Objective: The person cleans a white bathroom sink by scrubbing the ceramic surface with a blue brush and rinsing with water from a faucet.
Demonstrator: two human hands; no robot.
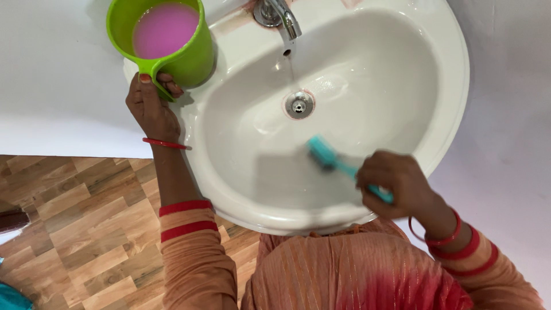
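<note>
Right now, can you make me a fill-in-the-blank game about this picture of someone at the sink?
1. The left hand holds a green mug full of ____ liquid.
2. The right hand holds a brush coloured ____.
3. The brush head rests inside the white ____.
4. The drain sits below the metal ____.

Missing words: pink; turquoise; sink; tap

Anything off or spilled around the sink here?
Nothing spilled. The green jug of pink liquid sits upright on the sink rim, left hand on its handle. The right hand holds the teal brush in the basin. Only oddity: reddish staining around the tap base and the drain.
</note>
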